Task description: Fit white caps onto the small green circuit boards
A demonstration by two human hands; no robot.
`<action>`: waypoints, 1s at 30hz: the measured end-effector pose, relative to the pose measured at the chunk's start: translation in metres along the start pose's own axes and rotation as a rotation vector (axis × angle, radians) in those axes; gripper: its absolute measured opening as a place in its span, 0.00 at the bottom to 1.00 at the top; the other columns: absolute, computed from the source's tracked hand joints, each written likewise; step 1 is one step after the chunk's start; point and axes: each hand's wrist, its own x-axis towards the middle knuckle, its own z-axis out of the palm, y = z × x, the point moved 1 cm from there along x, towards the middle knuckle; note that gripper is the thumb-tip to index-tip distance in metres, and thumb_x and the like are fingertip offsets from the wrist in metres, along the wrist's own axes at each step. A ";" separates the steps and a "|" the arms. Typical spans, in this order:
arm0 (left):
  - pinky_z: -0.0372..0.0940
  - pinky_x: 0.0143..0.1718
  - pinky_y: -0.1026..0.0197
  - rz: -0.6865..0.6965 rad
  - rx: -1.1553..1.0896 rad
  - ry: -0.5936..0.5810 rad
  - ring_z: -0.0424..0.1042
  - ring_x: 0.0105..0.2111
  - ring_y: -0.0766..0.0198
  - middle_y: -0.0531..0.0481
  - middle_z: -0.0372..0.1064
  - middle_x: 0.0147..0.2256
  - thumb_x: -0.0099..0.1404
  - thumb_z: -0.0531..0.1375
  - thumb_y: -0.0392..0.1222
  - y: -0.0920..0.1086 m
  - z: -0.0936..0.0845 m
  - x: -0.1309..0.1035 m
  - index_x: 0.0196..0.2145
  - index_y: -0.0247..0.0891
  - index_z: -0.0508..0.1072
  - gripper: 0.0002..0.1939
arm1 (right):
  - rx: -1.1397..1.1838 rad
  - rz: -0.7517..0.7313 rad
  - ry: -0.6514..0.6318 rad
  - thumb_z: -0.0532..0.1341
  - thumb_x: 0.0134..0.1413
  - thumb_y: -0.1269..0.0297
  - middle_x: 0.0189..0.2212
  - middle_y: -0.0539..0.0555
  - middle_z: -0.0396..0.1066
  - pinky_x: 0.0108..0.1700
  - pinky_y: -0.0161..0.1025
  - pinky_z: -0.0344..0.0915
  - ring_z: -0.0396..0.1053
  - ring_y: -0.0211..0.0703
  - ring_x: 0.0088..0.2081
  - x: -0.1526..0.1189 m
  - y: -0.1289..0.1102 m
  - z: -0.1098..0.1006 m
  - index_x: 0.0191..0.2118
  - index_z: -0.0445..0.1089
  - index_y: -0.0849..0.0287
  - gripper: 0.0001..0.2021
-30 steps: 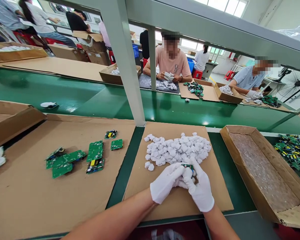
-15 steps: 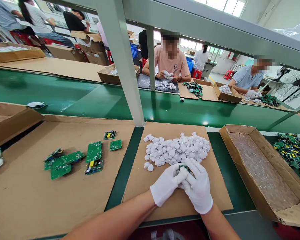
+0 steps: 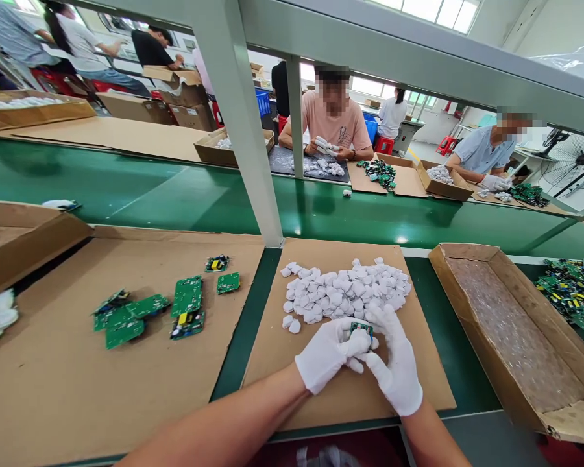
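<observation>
My left hand (image 3: 328, 353), in a white glove, is closed on a small circuit board (image 3: 361, 329) with its top edge showing between thumb and fingers. Beside it on the right, my gloved right hand (image 3: 396, 362) is open, thumb and fingers spread apart around the board's side. Whether a right fingertip touches the board, I cannot tell. Just beyond both hands, a pile of small white pieces (image 3: 343, 290) lies on a cardboard sheet (image 3: 418, 370).
Several green circuit boards (image 3: 187, 296) lie on the left cardboard (image 3: 53, 389). At right stand a long cardboard tray (image 3: 516, 337) and a heap of boards (image 3: 571, 288). A metal post (image 3: 246, 130) rises before the green conveyor belt (image 3: 185, 194). Co-workers sit across it.
My right hand's fingers have opened away from the circuit board, and more of it shows in my left hand. A small white item on the belt has shifted left.
</observation>
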 end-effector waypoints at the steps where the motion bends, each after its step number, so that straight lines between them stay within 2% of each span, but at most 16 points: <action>1: 0.65 0.25 0.66 -0.022 -0.001 -0.011 0.69 0.24 0.68 0.44 0.71 0.33 0.51 0.65 0.49 -0.002 0.000 0.000 0.33 0.33 0.69 0.18 | -0.026 0.005 -0.001 0.57 0.55 0.54 0.56 0.62 0.61 0.54 0.51 0.62 0.62 0.53 0.54 0.001 0.001 0.001 0.60 0.52 0.60 0.30; 4: 0.67 0.27 0.64 -0.092 -0.090 -0.091 0.70 0.25 0.68 0.47 0.70 0.30 0.54 0.63 0.50 -0.005 0.000 0.000 0.34 0.33 0.70 0.17 | -0.086 0.030 -0.027 0.57 0.55 0.54 0.52 0.61 0.66 0.52 0.48 0.65 0.65 0.52 0.51 0.003 0.002 0.002 0.58 0.59 0.59 0.26; 8: 0.67 0.30 0.64 -0.107 -0.278 -0.198 0.73 0.32 0.61 0.46 0.68 0.33 0.56 0.62 0.49 -0.001 -0.001 -0.001 0.37 0.34 0.71 0.16 | -0.017 0.130 -0.012 0.52 0.60 0.56 0.48 0.56 0.70 0.48 0.43 0.69 0.69 0.48 0.48 0.007 0.000 -0.004 0.54 0.64 0.56 0.19; 12: 0.66 0.29 0.66 -0.139 -0.251 -0.197 0.74 0.32 0.62 0.46 0.68 0.34 0.56 0.63 0.45 0.002 -0.001 -0.002 0.41 0.35 0.70 0.16 | 0.058 0.127 0.005 0.51 0.60 0.53 0.47 0.55 0.72 0.48 0.44 0.69 0.70 0.48 0.47 0.008 -0.002 -0.007 0.53 0.66 0.56 0.20; 15: 0.66 0.28 0.66 -0.139 -0.280 -0.229 0.74 0.31 0.63 0.48 0.68 0.34 0.56 0.63 0.47 -0.001 -0.001 -0.002 0.45 0.38 0.68 0.20 | 0.060 0.145 -0.013 0.50 0.60 0.52 0.47 0.55 0.71 0.49 0.43 0.68 0.70 0.48 0.48 0.007 -0.004 -0.006 0.54 0.65 0.56 0.21; 17: 0.66 0.28 0.67 -0.129 -0.304 -0.234 0.74 0.31 0.62 0.47 0.68 0.33 0.57 0.62 0.48 -0.005 -0.002 -0.003 0.43 0.37 0.68 0.19 | 0.028 0.159 -0.048 0.52 0.60 0.53 0.47 0.54 0.72 0.46 0.40 0.69 0.71 0.47 0.46 0.007 -0.007 -0.005 0.55 0.64 0.56 0.21; 21: 0.67 0.27 0.66 -0.122 -0.303 -0.209 0.74 0.28 0.64 0.47 0.69 0.33 0.58 0.60 0.49 -0.009 -0.004 -0.005 0.43 0.37 0.66 0.17 | -0.198 0.163 -0.108 0.53 0.59 0.56 0.33 0.51 0.76 0.31 0.33 0.70 0.72 0.40 0.29 0.005 -0.014 -0.008 0.57 0.62 0.55 0.21; 25: 0.68 0.28 0.65 -0.114 -0.290 -0.190 0.73 0.25 0.68 0.50 0.68 0.32 0.59 0.60 0.46 -0.009 -0.003 -0.005 0.40 0.37 0.66 0.14 | -0.406 0.060 -0.099 0.51 0.60 0.56 0.21 0.51 0.71 0.26 0.34 0.64 0.67 0.39 0.22 0.005 -0.017 -0.010 0.56 0.63 0.59 0.22; 28: 0.68 0.29 0.65 -0.110 -0.287 -0.175 0.73 0.26 0.67 0.51 0.69 0.30 0.58 0.61 0.46 -0.008 -0.004 -0.004 0.37 0.37 0.65 0.13 | -0.455 -0.010 -0.065 0.49 0.61 0.57 0.22 0.53 0.72 0.27 0.34 0.62 0.68 0.41 0.23 0.006 -0.016 -0.008 0.54 0.66 0.59 0.21; 30: 0.68 0.29 0.65 -0.108 -0.281 -0.151 0.73 0.26 0.67 0.51 0.69 0.29 0.57 0.62 0.46 -0.007 -0.005 -0.003 0.36 0.37 0.66 0.13 | -0.425 0.029 -0.057 0.50 0.60 0.56 0.27 0.54 0.75 0.28 0.35 0.64 0.70 0.43 0.26 0.007 -0.014 -0.007 0.54 0.66 0.58 0.20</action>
